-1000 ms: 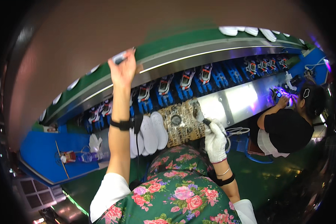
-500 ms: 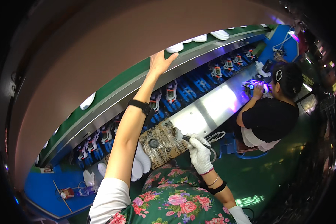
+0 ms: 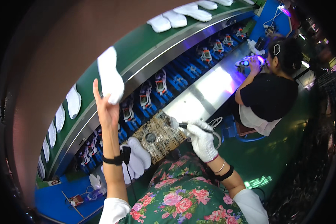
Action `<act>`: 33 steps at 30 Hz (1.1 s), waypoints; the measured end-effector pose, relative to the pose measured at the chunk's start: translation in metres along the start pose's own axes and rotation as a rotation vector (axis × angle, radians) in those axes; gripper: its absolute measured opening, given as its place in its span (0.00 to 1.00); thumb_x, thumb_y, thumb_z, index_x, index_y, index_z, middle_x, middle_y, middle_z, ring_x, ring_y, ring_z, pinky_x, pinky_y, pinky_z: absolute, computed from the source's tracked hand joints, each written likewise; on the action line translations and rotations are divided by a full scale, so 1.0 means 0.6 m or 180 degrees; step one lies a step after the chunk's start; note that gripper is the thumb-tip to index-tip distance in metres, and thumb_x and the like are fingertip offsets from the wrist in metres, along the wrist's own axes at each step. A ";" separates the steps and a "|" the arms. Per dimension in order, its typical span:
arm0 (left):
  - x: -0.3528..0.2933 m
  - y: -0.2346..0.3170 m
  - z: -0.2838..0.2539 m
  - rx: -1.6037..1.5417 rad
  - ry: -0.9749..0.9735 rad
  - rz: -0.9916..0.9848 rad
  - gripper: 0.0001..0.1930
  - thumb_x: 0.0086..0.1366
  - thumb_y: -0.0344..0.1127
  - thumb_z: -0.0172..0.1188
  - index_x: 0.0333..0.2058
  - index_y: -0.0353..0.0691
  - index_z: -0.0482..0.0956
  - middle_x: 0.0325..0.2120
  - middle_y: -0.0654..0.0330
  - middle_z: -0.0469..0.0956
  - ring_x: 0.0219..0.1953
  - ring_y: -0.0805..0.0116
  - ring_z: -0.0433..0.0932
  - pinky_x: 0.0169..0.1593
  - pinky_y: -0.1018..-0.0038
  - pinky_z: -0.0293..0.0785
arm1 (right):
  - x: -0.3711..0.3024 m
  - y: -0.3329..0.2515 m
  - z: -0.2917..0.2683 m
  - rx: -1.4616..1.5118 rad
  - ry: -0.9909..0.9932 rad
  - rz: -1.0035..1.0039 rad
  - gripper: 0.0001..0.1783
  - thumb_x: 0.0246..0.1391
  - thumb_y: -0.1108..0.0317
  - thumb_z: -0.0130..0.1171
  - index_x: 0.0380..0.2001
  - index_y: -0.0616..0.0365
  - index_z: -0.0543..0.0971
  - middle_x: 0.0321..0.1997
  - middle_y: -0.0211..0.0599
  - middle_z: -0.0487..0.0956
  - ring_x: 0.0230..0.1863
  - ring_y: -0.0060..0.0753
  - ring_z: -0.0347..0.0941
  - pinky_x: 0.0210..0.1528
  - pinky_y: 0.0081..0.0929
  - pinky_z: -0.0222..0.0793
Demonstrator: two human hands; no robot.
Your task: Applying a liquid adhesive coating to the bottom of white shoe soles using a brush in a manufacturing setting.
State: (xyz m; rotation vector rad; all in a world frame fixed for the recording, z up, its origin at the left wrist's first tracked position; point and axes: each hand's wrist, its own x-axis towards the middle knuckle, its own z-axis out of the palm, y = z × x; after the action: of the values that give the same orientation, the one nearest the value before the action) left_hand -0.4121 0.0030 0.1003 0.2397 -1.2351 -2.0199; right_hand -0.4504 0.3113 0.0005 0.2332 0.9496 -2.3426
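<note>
My left hand [image 3: 108, 110] is bare and raised at the near edge of the green conveyor belt. It grips the lower end of a white shoe sole [image 3: 110, 76], with one finger stretched out beside it. In a white knit glove, my right hand [image 3: 201, 138] is closed round a black-handled brush [image 3: 183, 125]. The brush's pale tip is over the far right corner of a tape-covered brown board [image 3: 162, 143], which bears a dark round spot. Beside the board lie several white soles [image 3: 140, 151], partly behind my left forearm.
More white soles lie along the green belt [image 3: 138, 48]. Below it, shoe uppers [image 3: 160, 82] stand on a blue rack. A metal worktop [image 3: 198, 97] runs right towards a seated co-worker [image 3: 268, 86] handling a shoe under violet light. A blue table [image 3: 59, 198] stands lower left.
My left hand has come back from the belt's far part, moving left, and now has a sole in it. My right hand still holds the brush over the board. The view has shifted.
</note>
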 end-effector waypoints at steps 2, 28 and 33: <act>-0.070 0.022 -0.021 0.0178 0.0036 -0.0186 0.36 0.60 0.27 0.56 0.67 0.36 0.57 0.57 0.50 0.70 0.59 0.56 0.72 0.63 0.60 0.69 | -0.003 -0.018 0.034 0.0176 -0.0248 -0.0014 0.08 0.53 0.83 0.58 0.35 0.64 0.83 0.36 0.40 0.83 0.31 0.28 0.77 0.42 0.26 0.77; -0.271 -0.068 0.021 -0.2205 0.0282 -0.1669 0.48 0.66 0.78 0.28 0.69 0.42 0.58 0.63 0.54 0.68 0.61 0.57 0.71 0.65 0.61 0.67 | 0.014 -0.011 0.189 -0.2995 -0.2011 -0.3273 0.16 0.43 0.75 0.67 0.40 0.61 0.85 0.40 0.43 0.85 0.39 0.41 0.81 0.42 0.33 0.77; -0.289 -0.071 0.039 -0.0487 0.0411 -0.1739 0.49 0.65 0.79 0.29 0.70 0.43 0.55 0.65 0.54 0.66 0.65 0.57 0.67 0.68 0.62 0.62 | -0.023 -0.003 0.198 -0.3690 -0.2164 -0.3855 0.21 0.39 0.75 0.68 0.42 0.57 0.85 0.45 0.44 0.84 0.43 0.44 0.81 0.46 0.37 0.76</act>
State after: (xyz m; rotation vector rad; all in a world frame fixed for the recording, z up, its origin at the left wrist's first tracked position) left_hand -0.3227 0.1471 0.0405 0.6818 -0.9973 -2.4994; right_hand -0.4337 0.2378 0.0931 -1.8660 2.1389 -1.8775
